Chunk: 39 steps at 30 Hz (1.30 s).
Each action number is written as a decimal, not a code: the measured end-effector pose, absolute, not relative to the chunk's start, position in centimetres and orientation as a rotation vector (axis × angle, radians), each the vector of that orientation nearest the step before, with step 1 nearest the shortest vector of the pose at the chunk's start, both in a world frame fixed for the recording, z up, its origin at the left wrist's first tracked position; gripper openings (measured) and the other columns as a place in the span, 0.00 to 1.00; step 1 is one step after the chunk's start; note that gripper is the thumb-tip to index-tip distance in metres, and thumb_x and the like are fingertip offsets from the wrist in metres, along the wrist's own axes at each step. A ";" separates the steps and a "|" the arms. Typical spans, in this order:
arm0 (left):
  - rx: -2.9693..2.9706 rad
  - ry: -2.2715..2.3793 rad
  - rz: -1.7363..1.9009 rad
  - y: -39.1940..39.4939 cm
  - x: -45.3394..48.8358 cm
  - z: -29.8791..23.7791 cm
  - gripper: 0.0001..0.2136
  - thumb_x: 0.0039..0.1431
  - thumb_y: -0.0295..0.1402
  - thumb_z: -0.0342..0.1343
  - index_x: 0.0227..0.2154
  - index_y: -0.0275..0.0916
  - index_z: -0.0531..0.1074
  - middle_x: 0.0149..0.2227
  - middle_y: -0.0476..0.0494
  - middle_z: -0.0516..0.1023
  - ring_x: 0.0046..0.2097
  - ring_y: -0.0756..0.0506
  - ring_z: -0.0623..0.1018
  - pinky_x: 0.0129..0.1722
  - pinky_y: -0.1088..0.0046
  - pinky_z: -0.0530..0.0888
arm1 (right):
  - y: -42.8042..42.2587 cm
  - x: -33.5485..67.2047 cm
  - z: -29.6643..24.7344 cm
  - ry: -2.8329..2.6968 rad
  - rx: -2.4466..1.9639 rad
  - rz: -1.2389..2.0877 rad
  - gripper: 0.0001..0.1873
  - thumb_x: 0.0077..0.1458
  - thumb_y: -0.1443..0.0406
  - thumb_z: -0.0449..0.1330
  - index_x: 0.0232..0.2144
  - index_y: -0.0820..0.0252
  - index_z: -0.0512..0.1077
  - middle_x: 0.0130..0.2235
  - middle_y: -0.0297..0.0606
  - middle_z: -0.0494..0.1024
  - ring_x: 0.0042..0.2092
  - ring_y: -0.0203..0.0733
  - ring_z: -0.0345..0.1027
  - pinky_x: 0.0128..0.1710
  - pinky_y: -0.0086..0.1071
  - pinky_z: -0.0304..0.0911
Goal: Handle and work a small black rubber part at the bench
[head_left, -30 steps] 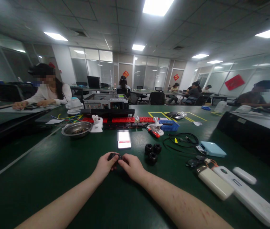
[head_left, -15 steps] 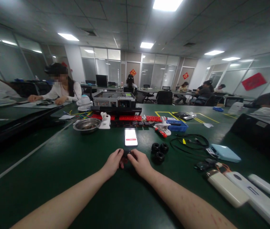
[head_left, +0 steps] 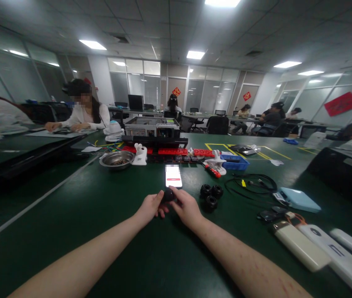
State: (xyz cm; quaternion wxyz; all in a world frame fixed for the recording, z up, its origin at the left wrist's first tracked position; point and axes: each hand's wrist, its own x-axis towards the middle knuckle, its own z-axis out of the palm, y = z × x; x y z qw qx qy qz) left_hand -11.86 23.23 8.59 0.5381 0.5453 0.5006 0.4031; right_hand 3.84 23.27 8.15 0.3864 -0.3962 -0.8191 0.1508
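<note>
Between my two hands is a small round black part (head_left: 169, 195), held just above the green table. My left hand (head_left: 151, 207) grips it from the left, thumb on top and the other fingers curled underneath. From the right, my right hand (head_left: 186, 205) pinches it with thumb and fingertips. My fingers cover much of it, so its exact kind does not show. Three black ring-shaped parts with a hole in the middle (head_left: 210, 202) sit in a cluster to the right of my right hand. A phone (head_left: 173, 179) with a lit screen lies just beyond my hands.
A metal bowl (head_left: 116, 160) holds small pieces at the left. Behind stand a white clip stand (head_left: 139, 155), red strips (head_left: 172, 151) and an open metal case (head_left: 151, 126). At right are a blue tray (head_left: 235, 162), black cables (head_left: 250, 184) and power banks (head_left: 302, 246). Other people sit further off.
My right-hand fingers have shifted up over the black part, and more of its round side now shows. The whole view has moved slightly, so the scene sits further right.
</note>
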 end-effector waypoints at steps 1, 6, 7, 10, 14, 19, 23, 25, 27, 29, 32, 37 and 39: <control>1.304 1.179 0.961 23.2 -11.8 8.5 0.27 0.43 0.56 0.45 0.24 0.31 0.67 0.16 0.46 0.72 0.14 0.53 0.69 0.13 0.81 0.56 | 23.3 3.9 8.2 -2.097 -1.005 0.349 0.25 0.50 0.69 0.53 0.52 0.53 0.58 0.37 0.38 0.70 0.36 0.39 0.62 0.37 0.32 0.59; 1.309 1.181 1.042 22.9 -11.8 8.8 0.19 0.43 0.48 0.52 0.24 0.33 0.66 0.19 0.48 0.72 0.17 0.52 0.70 0.14 0.80 0.59 | 22.9 4.1 8.6 -2.121 -0.968 0.287 0.26 0.49 0.70 0.53 0.52 0.54 0.58 0.40 0.40 0.70 0.40 0.41 0.62 0.41 0.34 0.58; 1.304 1.185 1.064 22.9 -11.8 8.9 0.18 0.44 0.46 0.52 0.25 0.33 0.67 0.20 0.48 0.72 0.18 0.52 0.70 0.15 0.80 0.60 | 22.8 4.0 8.7 -2.122 -0.958 0.317 0.27 0.49 0.69 0.54 0.53 0.54 0.56 0.41 0.40 0.70 0.40 0.41 0.62 0.41 0.35 0.59; 1.292 1.202 1.113 22.7 -11.9 9.3 0.15 0.46 0.42 0.52 0.29 0.33 0.67 0.21 0.50 0.71 0.20 0.52 0.70 0.17 0.79 0.62 | 22.5 3.6 8.5 -2.045 -0.993 0.504 0.30 0.49 0.65 0.54 0.55 0.54 0.51 0.43 0.39 0.68 0.36 0.39 0.63 0.38 0.34 0.60; 1.325 1.208 1.127 22.3 -11.7 9.6 0.13 0.43 0.36 0.56 0.31 0.33 0.68 0.22 0.51 0.71 0.22 0.52 0.70 0.20 0.78 0.65 | 23.0 3.3 7.9 -1.847 -1.116 0.703 0.23 0.52 0.60 0.52 0.50 0.58 0.56 0.37 0.37 0.69 0.31 0.36 0.63 0.31 0.31 0.60; 1.489 1.118 1.074 22.3 -11.4 9.1 0.14 0.43 0.34 0.57 0.35 0.34 0.68 0.31 0.46 0.73 0.31 0.48 0.73 0.28 0.73 0.70 | 23.7 3.4 7.7 -1.887 -1.133 0.688 0.15 0.55 0.57 0.46 0.31 0.60 0.67 0.28 0.34 0.70 0.31 0.37 0.63 0.31 0.29 0.58; 1.528 1.140 1.024 22.3 -11.6 8.7 0.13 0.46 0.38 0.55 0.33 0.34 0.68 0.25 0.49 0.71 0.24 0.50 0.71 0.23 0.75 0.67 | 23.5 3.5 8.2 -1.929 -1.098 0.615 0.12 0.55 0.60 0.47 0.35 0.60 0.67 0.33 0.37 0.71 0.34 0.38 0.64 0.34 0.31 0.58; 1.539 1.142 1.025 22.4 -11.7 8.6 0.14 0.48 0.41 0.53 0.28 0.33 0.69 0.22 0.49 0.70 0.22 0.51 0.70 0.22 0.76 0.65 | 23.3 3.6 8.4 -1.962 -1.025 0.556 0.12 0.56 0.62 0.47 0.41 0.59 0.65 0.38 0.39 0.70 0.39 0.40 0.63 0.38 0.32 0.58; 1.526 1.137 1.043 22.5 -11.8 8.5 0.16 0.50 0.44 0.49 0.25 0.33 0.68 0.20 0.49 0.70 0.22 0.51 0.70 0.21 0.76 0.64 | 23.1 3.6 8.7 -2.005 -0.955 0.513 0.15 0.56 0.64 0.47 0.45 0.59 0.63 0.42 0.40 0.68 0.42 0.40 0.61 0.41 0.33 0.58; 1.501 1.140 1.058 22.7 -11.8 8.3 0.18 0.51 0.46 0.46 0.23 0.33 0.66 0.19 0.49 0.69 0.21 0.50 0.70 0.20 0.76 0.64 | 22.7 3.7 8.9 -2.038 -0.922 0.499 0.17 0.55 0.66 0.47 0.48 0.57 0.60 0.44 0.41 0.65 0.43 0.41 0.61 0.41 0.34 0.58; 1.468 1.154 1.075 22.9 -11.8 8.2 0.17 0.50 0.45 0.46 0.24 0.33 0.66 0.18 0.50 0.68 0.20 0.51 0.69 0.19 0.77 0.63 | 22.3 3.6 8.9 -2.025 -0.902 0.522 0.24 0.52 0.68 0.50 0.52 0.56 0.55 0.46 0.41 0.63 0.39 0.40 0.61 0.39 0.35 0.59; 1.441 1.175 1.103 22.9 -11.7 8.4 0.12 0.47 0.40 0.52 0.28 0.34 0.66 0.19 0.52 0.68 0.21 0.51 0.70 0.19 0.78 0.63 | 22.6 3.4 8.2 -1.836 -0.907 0.646 0.25 0.53 0.64 0.50 0.53 0.57 0.52 0.42 0.40 0.66 0.36 0.38 0.62 0.36 0.33 0.60; 1.437 1.190 1.111 22.8 -11.7 8.5 0.11 0.46 0.37 0.53 0.30 0.33 0.66 0.21 0.51 0.68 0.22 0.51 0.70 0.19 0.78 0.64 | 23.0 3.4 7.9 -1.750 -0.989 0.670 0.19 0.55 0.62 0.47 0.50 0.59 0.56 0.38 0.38 0.68 0.35 0.38 0.63 0.35 0.32 0.60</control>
